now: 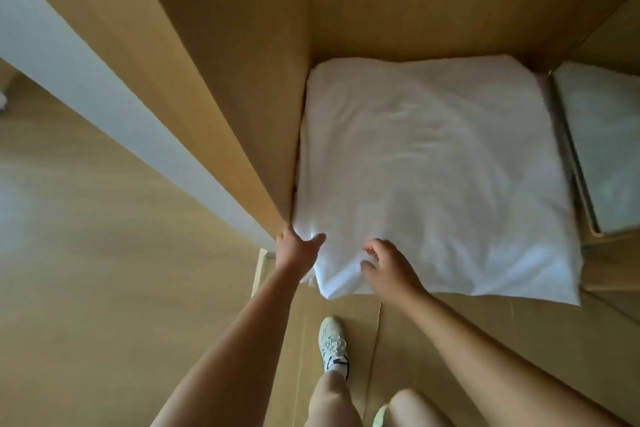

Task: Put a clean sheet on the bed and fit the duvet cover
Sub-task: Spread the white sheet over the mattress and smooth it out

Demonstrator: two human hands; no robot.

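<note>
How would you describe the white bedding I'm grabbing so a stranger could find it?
Look inside the wooden cupboard, on its shelf. The folded white bedding covers most of that shelf, with the left hand and right hand at its near left corner. It is soft and creased, unlike the shiny framed panel to its right.

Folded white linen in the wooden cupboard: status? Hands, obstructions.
Left hand grips folded white linen at near-left corner. Right hand fingers curled on near edge, grip unclear. Linen lies flat; wooden side panel close on left.

Arms stretched forward; left hand (297, 249) grips folded linen (433, 156) corner; right hand (389, 265) fingers (373, 245) curled, pinching its edge.
</note>
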